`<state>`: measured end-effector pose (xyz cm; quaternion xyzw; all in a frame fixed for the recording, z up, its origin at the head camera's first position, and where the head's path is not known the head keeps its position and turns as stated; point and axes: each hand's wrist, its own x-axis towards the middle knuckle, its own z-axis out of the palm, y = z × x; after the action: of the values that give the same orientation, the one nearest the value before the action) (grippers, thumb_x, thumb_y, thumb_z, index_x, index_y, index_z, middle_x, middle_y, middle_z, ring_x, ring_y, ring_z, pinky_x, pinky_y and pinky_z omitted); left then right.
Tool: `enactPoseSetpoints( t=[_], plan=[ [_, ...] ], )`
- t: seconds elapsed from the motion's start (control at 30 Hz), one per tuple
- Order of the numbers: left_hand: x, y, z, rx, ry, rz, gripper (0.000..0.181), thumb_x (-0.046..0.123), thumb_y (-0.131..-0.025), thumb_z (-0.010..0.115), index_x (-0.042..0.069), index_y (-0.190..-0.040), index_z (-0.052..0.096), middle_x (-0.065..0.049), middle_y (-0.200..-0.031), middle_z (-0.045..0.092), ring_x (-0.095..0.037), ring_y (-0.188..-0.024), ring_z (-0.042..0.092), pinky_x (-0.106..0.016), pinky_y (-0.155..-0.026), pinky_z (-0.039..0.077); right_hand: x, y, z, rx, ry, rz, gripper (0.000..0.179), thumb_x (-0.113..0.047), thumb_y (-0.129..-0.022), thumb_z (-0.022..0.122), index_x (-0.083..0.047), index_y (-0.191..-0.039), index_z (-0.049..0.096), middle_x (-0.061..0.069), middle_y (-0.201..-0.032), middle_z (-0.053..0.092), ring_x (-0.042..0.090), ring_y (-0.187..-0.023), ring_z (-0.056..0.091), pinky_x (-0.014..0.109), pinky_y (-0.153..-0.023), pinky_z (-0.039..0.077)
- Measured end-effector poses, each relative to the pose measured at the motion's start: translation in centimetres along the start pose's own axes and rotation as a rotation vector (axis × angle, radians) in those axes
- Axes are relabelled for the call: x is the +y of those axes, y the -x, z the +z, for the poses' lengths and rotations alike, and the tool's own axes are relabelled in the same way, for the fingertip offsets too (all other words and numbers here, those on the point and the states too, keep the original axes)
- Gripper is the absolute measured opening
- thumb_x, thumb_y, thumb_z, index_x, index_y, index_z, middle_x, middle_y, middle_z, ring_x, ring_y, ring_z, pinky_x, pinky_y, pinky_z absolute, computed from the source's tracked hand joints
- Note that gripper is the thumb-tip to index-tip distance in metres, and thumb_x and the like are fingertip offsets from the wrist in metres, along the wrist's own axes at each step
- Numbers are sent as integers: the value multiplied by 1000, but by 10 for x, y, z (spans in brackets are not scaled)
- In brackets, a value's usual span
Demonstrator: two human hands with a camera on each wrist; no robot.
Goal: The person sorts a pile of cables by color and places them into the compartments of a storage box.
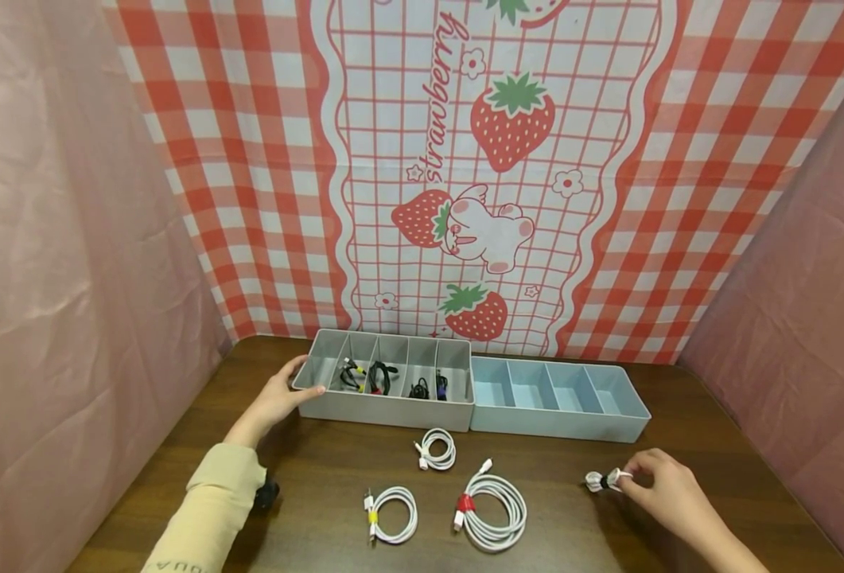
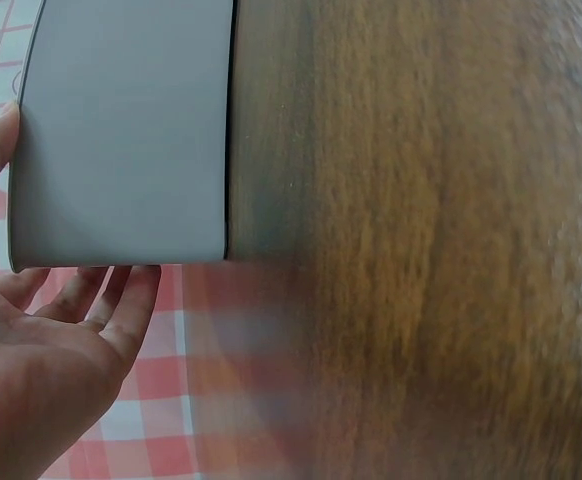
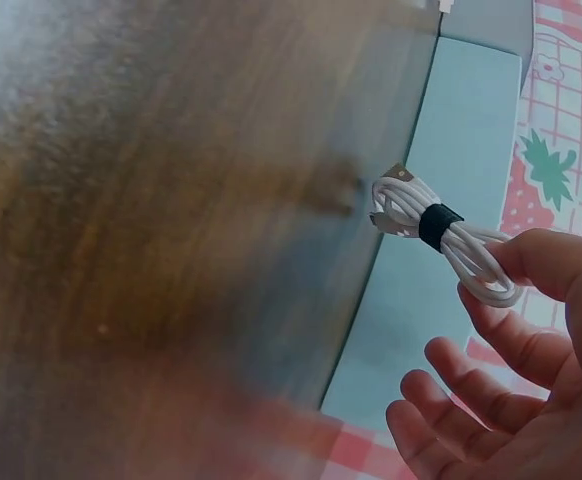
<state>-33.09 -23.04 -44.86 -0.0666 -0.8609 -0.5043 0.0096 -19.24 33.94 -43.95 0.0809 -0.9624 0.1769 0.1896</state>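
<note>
white coiled cable with a black strap round its middle [image 3: 441, 228] sits between the thumb and forefinger of the right hand [image 1: 668, 495], pinched by one looped end; the hand's other three fingers curve loosely apart from it. the cable is over the dark brown wooden surface [image 1: 307, 497], in front of the right part of the pale blue plastic box with four compartments [image 1: 554, 424], whose front wall rises behind it.

the left hand [image 1: 278, 400] spans the left front corner of the grey plastic box with five compartments [image 1: 386, 411], holding it there: thumb on the front rim, the other fingers against the end wall. the two boxes stand side by side, close together at their ends.

counting from the left, the grey box's second compartment has a black cable with yellow bands [image 1: 351, 379], the third a black cable with a red band [image 1: 375, 380], the fourth a small bundled black cable [image 1: 419, 389], the fifth a dark cable with a blue band [image 1: 441, 387].

on the surface in front of the boxes lie three white coils: a small one [image 1: 451, 455] nearest the grey box, one with a yellow strap [image 1: 373, 517] and a larger one with a red strap [image 1: 515, 511], which lies between the yellow-strapped coil and the right hand.
</note>
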Motion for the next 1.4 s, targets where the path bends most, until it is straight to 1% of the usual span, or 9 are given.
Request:
enactPoseSetpoints(
  t=[0.17, 0.37, 0.7, 0.97, 1.13, 1.17, 1.2, 1.37, 1.4],
  plan=[
    [-1, 0, 0, -2, -2, 0, 80, 26, -86, 70, 0, -147, 24, -27, -141, 37, -39, -121, 44, -48, -97, 36, -3, -5, -6, -28, -2, -1, 21, -15, -68, 80, -22, -67, 60, 1, -83, 61, 17, -75, 57, 37, -63, 45],
    [1, 0, 0, -1, 5, -3, 80, 25, -86, 70, 0, -147, 24, -27, -142, 37, -38, -121, 44, -47, -97, 36, -6, -11, -12, 3, 15, -41, 21, -15, -67, 80, -22, -67, 60, -2, -81, 61, 15, -73, 56, 37, -61, 45],
    [1, 1, -1, -8, 28, -5, 80, 25, -86, 70, 1, -147, 23, -27, -142, 37, -39, -121, 44, -48, -97, 36, -12, -21, -25, 36, 37, -91, 18, -14, -67, 79, -21, -68, 63, -3, -79, 61, 19, -72, 58, 38, -61, 45],
    [2, 1, -2, -16, 23, -17, 80, 25, -87, 68, 2, -148, 22, -26, -143, 36, -38, -121, 44, -47, -96, 37, -18, -31, -36, 42, 25, -100, 16, -14, -69, 78, -20, -69, 63, 2, -81, 63, 27, -77, 61, 43, -62, 45],
    [0, 1, -1, -18, 22, 1, 81, 28, -87, 69, 1, -148, 22, -27, -142, 36, -38, -120, 45, -48, -96, 37, -20, -36, -41, 54, 31, -101, 16, -14, -69, 78, -20, -68, 63, -2, -78, 60, 21, -73, 58, 39, -60, 43],
    [-1, 1, -1, -4, 10, 16, 80, 28, -86, 69, 1, -147, 24, -27, -141, 38, -37, -118, 46, -45, -94, 40, -20, -37, -41, 57, 32, -102, 16, -14, -69, 78, -20, -68, 63, -3, -77, 60, 19, -72, 57, 38, -59, 42],
    [-2, 1, 0, -4, 10, 16, 79, 28, -87, 69, 1, -147, 24, -26, -141, 38, -36, -118, 46, -45, -94, 40, -20, -38, -42, 59, 35, -102, 16, -15, -68, 78, -20, -67, 63, -4, -77, 59, 16, -71, 56, 37, -59, 42],
    [-3, -1, 0, -2, 19, -2, 76, 23, -88, 67, 3, -147, 24, -25, -142, 37, -36, -119, 45, -45, -96, 38, -22, -43, -47, 66, 39, -94, 15, -15, -69, 78, -20, -68, 64, -5, -75, 58, 5, -67, 49, 31, -57, 41],
    [-2, -1, -1, -15, 31, -19, 76, 21, -88, 67, 3, -148, 22, -24, -144, 35, -38, -122, 43, -49, -98, 36, -22, -44, -48, 65, 38, -90, 15, -15, -70, 78, -20, -69, 64, -6, -75, 58, 3, -67, 48, 30, -57, 41]
  ],
)
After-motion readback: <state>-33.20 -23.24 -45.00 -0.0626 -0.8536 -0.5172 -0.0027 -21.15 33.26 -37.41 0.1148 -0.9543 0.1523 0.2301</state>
